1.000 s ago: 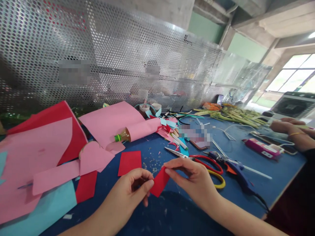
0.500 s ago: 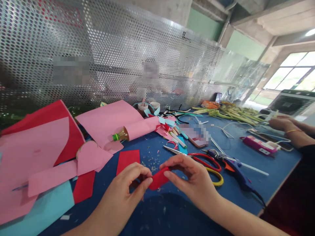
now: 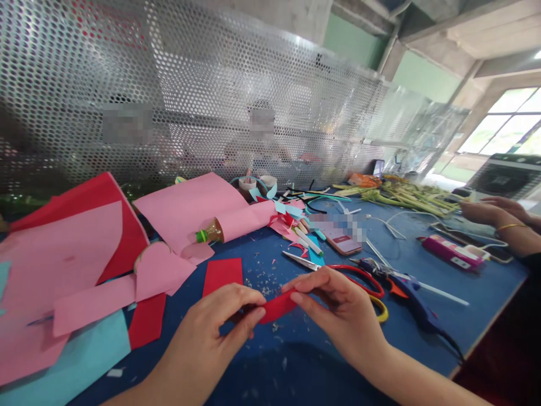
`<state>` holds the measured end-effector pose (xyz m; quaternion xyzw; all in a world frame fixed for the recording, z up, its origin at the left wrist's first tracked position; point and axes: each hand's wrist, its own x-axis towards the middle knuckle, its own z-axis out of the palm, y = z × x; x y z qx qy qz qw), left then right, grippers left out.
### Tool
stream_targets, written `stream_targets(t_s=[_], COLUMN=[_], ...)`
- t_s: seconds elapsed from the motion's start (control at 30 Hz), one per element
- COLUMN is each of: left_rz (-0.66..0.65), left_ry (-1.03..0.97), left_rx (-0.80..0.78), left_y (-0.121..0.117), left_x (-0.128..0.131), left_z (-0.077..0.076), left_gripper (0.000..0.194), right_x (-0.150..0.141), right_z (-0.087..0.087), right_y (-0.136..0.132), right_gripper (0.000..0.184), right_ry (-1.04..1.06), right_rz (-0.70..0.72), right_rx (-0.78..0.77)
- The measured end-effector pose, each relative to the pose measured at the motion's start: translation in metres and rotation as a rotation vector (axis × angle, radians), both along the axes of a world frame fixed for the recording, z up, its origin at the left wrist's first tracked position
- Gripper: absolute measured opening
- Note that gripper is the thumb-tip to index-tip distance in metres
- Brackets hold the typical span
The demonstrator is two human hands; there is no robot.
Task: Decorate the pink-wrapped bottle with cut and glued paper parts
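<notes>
Between my two hands is a small piece of red paper (image 3: 278,307), held just above the table and seen as a narrow, slightly curved band. My left hand (image 3: 224,316) pinches its left end between thumb and fingers. At the other end, the thumb and fingertips of my right hand (image 3: 333,301) are closed on it. A flat red paper rectangle (image 3: 223,274) lies behind my left hand. Scissors (image 3: 359,280) with red and yellow handles rest just beyond my right hand, partly hidden by it. Small scraps are scattered on the blue table (image 3: 291,366) around my hands.
Pink sheets (image 3: 93,237) and a blue sheet (image 3: 101,349) cover the left side. A glue gun (image 3: 422,310) with its cord lies at the right, near a phone (image 3: 342,239) and a purple box (image 3: 452,252). Another person's hands (image 3: 486,211) are at the far right. A perforated screen (image 3: 203,101) stands behind.
The red paper has tilted and now shows a narrower face between my fingers. Both hands keep their pinch. The whole view has shifted slightly.
</notes>
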<state>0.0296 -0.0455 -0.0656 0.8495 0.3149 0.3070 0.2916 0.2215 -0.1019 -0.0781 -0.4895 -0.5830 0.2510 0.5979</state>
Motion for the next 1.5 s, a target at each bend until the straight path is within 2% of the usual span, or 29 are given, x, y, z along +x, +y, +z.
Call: stream_targets(t_s=[0.1, 0.2, 0.37, 0.5, 0.67, 0.87, 0.97, 1.07, 1.17, 1.27, 1.37, 1.5], left_rz=[0.002, 0.005, -0.121, -0.168, -0.156, -0.081, -0.032, -0.045, -0.037, -0.104, -0.189, -0.156], left_ry=[0.001, 0.047, 0.236, 0.358, 0.355, 0.342, 0.257, 0.255, 0.235, 0.259, 0.275, 0.302], left_rx=[0.173, 0.338, 0.745, 1.01, 1.141, 1.0, 0.918, 0.898, 0.864, 0.704, 0.422, 0.055], left_y=[0.003, 0.005, 0.007, 0.007, 0.006, 0.002, 0.001, 0.003, 0.005, 0.005, 0.002, 0.001], left_x=[-0.001, -0.004, -0.015, -0.027, -0.035, -0.035, -0.033, -0.03, -0.024, -0.013, -0.002, 0.006], left_z=[0.006, 0.01, 0.014, 0.016, 0.016, 0.009, 0.004, -0.003, -0.01, -0.013, -0.012, -0.008], left_gripper=[0.009, 0.014, 0.035, 0.038, 0.037, 0.037, 0.041, 0.04, 0.037, 0.035, 0.026, 0.014], right_x=[0.0, 0.0, 0.004, 0.005, 0.003, 0.001, 0.001, 0.002, 0.005, 0.008, 0.009, 0.01], right_z=[-0.001, -0.003, 0.001, 0.005, 0.01, 0.012, 0.011, 0.008, 0.004, 0.001, -0.001, 0.0], right_y=[0.001, 0.003, 0.003, 0.001, -0.002, -0.005, -0.004, -0.001, 0.001, 0.0, -0.004, -0.008], right_gripper=[0.009, 0.009, 0.016, 0.012, 0.013, 0.015, 0.013, 0.009, 0.006, 0.008, 0.009, 0.008], right_ry=[0.051, 0.001, -0.294, -0.476, -0.596, -0.639, -0.637, -0.636, -0.691, -0.808, -0.882, -0.808], right_rz=[-0.002, 0.006, -0.015, -0.009, -0.048, -0.05, -0.054, -0.046, 0.022, 0.119, 0.195, 0.265], right_rx=[0.004, 0.018, 0.119, 0.208, 0.346, 0.401, 0.359, 0.311, 0.208, 0.033, -0.082, -0.207])
